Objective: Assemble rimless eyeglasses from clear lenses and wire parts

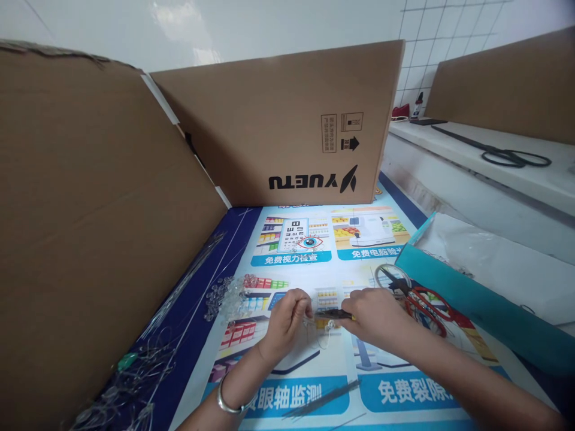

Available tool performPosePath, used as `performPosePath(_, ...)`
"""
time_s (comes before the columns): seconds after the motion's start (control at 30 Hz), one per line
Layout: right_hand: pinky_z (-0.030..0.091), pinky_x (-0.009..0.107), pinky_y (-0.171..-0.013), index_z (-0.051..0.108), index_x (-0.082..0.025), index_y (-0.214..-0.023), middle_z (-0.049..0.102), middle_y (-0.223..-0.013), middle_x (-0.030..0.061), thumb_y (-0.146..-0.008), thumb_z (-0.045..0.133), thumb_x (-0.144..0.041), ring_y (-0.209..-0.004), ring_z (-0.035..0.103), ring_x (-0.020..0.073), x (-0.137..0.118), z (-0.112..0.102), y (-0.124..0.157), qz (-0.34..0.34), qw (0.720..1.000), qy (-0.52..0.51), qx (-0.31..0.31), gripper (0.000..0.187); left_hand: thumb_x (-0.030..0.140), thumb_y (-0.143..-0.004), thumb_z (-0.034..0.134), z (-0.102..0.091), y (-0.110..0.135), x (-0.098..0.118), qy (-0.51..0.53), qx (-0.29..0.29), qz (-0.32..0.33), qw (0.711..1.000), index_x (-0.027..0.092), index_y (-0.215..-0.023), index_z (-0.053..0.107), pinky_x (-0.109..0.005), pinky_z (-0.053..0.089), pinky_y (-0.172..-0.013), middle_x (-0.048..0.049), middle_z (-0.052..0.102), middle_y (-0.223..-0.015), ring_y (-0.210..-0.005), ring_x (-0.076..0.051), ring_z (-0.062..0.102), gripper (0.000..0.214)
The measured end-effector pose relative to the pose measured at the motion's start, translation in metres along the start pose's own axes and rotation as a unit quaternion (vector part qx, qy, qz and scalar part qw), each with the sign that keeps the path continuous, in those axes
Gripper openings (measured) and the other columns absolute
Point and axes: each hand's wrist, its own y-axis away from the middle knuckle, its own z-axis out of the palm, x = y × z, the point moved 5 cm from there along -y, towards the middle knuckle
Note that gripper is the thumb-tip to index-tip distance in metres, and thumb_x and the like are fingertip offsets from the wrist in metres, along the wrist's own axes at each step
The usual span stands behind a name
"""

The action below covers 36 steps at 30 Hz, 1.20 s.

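My left hand (291, 312), a silver bangle (229, 402) on its wrist, is closed in a pinch on a thin wire (324, 346). The wire hangs in a small loop below the fingers, with a clear bead (331, 324) near it. Wrapped round a pair of pliers (333, 313), my right hand (376, 314) points their dark jaws left toward my left fingertips; whether the jaws grip the wire is too small to tell. To the left lies a pile of clear beads (229, 297), with a few pinkish ones (250, 281) beside it.
Red-handled scissors (429, 305) and a wire coil (393, 276) lie right of my right hand, beside a teal box (471, 302). Cut wires (323, 398) lie in front, tangled wires (130, 380) at left. Cardboard panels (287, 126) stand behind and left. Large scissors (498, 152) rest on a ledge.
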Motion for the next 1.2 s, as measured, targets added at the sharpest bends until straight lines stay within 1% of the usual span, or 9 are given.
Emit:
performPosePath(0.1,0.041,0.029,-0.062,0.065,-0.020,-0.083,0.067,-0.081,0.0076,-0.083,0.043,-0.052,-0.076,0.062,0.0240,0.001,0.000,0.000,-0.003,1.000,-0.002,0.007,0.039,0.023,-0.092,0.033,-0.003,0.000,-0.002,-0.031,0.028,0.030,0.999,0.020,-0.082,0.048,-0.035,0.039,-0.078,-0.0035,0.055,-0.073,-0.083,-0.019,0.052,0.018)
performPosePath(0.17,0.041,0.029,-0.062,0.065,-0.021,-0.083,0.067,-0.082,0.0072,-0.084,0.043,-0.052,-0.076,0.062,0.0240,0.000,0.001,-0.001,-0.009,1.000,-0.002,0.013,0.038,0.024,-0.092,0.031,-0.004,0.000,-0.004,-0.049,0.042,0.033,0.997,0.020,-0.080,0.047,-0.037,0.039,-0.080,-0.0035,0.054,-0.071,-0.086,-0.019,0.051,0.020)
performPosePath(0.23,0.041,0.030,-0.062,0.064,-0.020,-0.083,0.067,-0.082,0.0070,-0.084,0.043,-0.051,-0.076,0.062,0.0239,-0.001,0.002,-0.002,-0.012,1.000,-0.002,0.013,0.038,0.025,-0.092,0.030,-0.003,0.001,-0.007,-0.058,0.052,0.029,0.997,0.020,-0.078,0.046,-0.036,0.039,-0.078,-0.0030,0.051,-0.069,-0.083,-0.019,0.050,0.022)
performPosePath(0.37,0.041,0.029,-0.063,0.065,-0.020,-0.084,0.067,-0.083,0.0076,-0.084,0.040,-0.053,-0.077,0.062,0.0238,-0.002,0.005,-0.003,-0.013,1.000,-0.005,0.004,0.041,0.027,-0.092,0.031,-0.001,0.002,-0.010,-0.068,0.054,0.023,0.996,0.020,-0.077,0.043,-0.032,0.040,-0.068,-0.0019,0.048,-0.067,-0.071,-0.017,0.049,0.021)
performPosePath(0.47,0.041,0.029,-0.064,0.065,-0.020,-0.085,0.067,-0.083,0.0081,-0.085,0.039,-0.054,-0.078,0.062,0.0236,-0.003,0.007,-0.004,-0.013,1.000,-0.011,-0.005,0.043,0.026,-0.091,0.033,-0.001,0.004,-0.012,-0.082,0.052,0.014,0.995,0.019,-0.078,0.044,-0.030,0.039,-0.064,-0.0022,0.049,-0.070,-0.066,-0.016,0.048,0.018)
performPosePath(0.73,0.042,0.030,-0.064,0.065,-0.020,-0.087,0.067,-0.085,0.0079,-0.085,0.040,-0.050,-0.078,0.062,0.0237,0.000,0.014,-0.008,-0.014,1.000,-0.016,-0.011,0.040,0.018,-0.089,0.036,-0.001,0.004,-0.008,-0.120,0.043,-0.013,0.992,0.020,-0.083,0.043,-0.028,0.040,-0.062,-0.0006,0.053,-0.069,-0.063,-0.015,0.051,0.009)
performPosePath(0.93,0.041,0.031,-0.067,0.065,-0.021,-0.094,0.066,-0.088,0.0093,-0.086,0.035,-0.053,-0.081,0.062,0.0241,0.005,0.021,-0.010,-0.003,1.000,-0.021,-0.020,0.045,0.020,-0.087,0.042,-0.003,0.003,-0.011,-0.167,0.044,-0.021,0.985,0.019,-0.086,0.045,-0.028,0.041,-0.061,-0.0025,0.057,-0.073,-0.068,-0.017,0.055,0.003)
performPosePath(1.07,0.040,0.032,-0.064,0.065,-0.022,-0.094,0.066,-0.086,0.0087,-0.086,0.033,-0.055,-0.079,0.061,0.0252,0.007,0.021,-0.011,-0.004,1.000,-0.026,-0.001,0.047,0.022,-0.087,0.042,-0.003,0.003,-0.013,-0.188,0.039,-0.019,0.981,0.019,-0.087,0.046,-0.028,0.041,-0.060,-0.0039,0.058,-0.076,-0.070,-0.018,0.056,0.005)
performPosePath(1.2,0.039,0.031,-0.064,0.065,-0.022,-0.091,0.064,-0.085,0.0084,-0.085,0.036,-0.053,-0.078,0.059,0.0243,0.006,0.016,-0.011,-0.001,0.999,-0.035,0.026,0.043,0.022,-0.087,0.041,-0.002,0.004,-0.014,-0.199,0.028,-0.021,0.979,0.018,-0.087,0.046,-0.027,0.041,-0.059,-0.0043,0.059,-0.077,-0.070,-0.018,0.057,0.006)
